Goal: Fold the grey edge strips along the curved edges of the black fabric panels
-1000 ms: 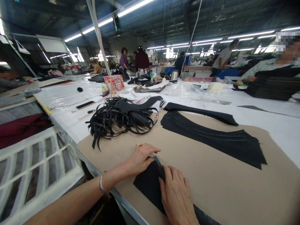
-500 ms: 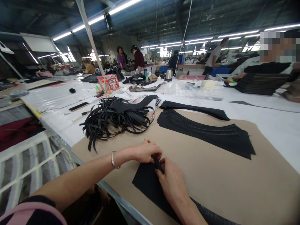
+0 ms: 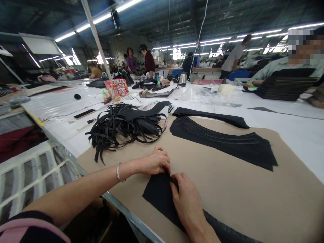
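A long curved piece of black fabric point(image 3: 159, 194) lies on a tan board point(image 3: 240, 199) in front of me, its near end running off the bottom of the view. My left hand point(image 3: 157, 162) pinches the far edge of this fabric, fingers bent and closed. Just to the right, my right hand point(image 3: 186, 195) grips the same edge between thumb and fingers, its wrist lying across the piece. A small gap parts the two hands. The fingertips and the edge between them are partly hidden.
Beyond my hands lies a tangled heap of black strips point(image 3: 126, 125). Stacked black curved panels point(image 3: 225, 143) rest on the board's far right. A pole point(image 3: 97, 44) rises behind the heap. At far right a person sits behind a stack of dark pieces point(image 3: 283, 84).
My left hand has shifted slightly left along the fabric edge, widening the gap between the hands. The right hand has moved little and still grips the edge.
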Available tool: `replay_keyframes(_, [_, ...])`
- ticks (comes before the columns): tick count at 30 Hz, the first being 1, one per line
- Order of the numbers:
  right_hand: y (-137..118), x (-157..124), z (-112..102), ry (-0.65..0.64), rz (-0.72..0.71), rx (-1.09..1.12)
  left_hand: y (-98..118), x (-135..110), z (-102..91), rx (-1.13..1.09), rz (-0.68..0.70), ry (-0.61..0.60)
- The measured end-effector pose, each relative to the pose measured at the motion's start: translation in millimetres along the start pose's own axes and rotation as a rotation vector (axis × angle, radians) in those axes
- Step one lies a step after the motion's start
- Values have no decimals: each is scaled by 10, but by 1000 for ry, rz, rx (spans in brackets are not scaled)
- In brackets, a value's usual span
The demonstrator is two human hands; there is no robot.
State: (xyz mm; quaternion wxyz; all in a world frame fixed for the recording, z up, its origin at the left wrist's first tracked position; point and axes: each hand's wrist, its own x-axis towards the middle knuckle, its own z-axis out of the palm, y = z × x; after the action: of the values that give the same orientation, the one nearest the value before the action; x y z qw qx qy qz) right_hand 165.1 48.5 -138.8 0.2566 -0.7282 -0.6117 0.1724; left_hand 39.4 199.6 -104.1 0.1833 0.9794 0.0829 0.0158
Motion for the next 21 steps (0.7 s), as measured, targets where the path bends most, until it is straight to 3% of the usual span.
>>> replay_keyframes(7, [58, -73, 145, 57, -173, -128, 21, -178, 40, 208, 182, 62])
replay_keyframes(15, [-23, -116, 62, -3, -179, -229, 1, -306, -3, 194, 98, 63])
replay_keyframes(21, [-8, -117, 69, -29, -195, -276, -114, -342, -53, 260, 115, 69])
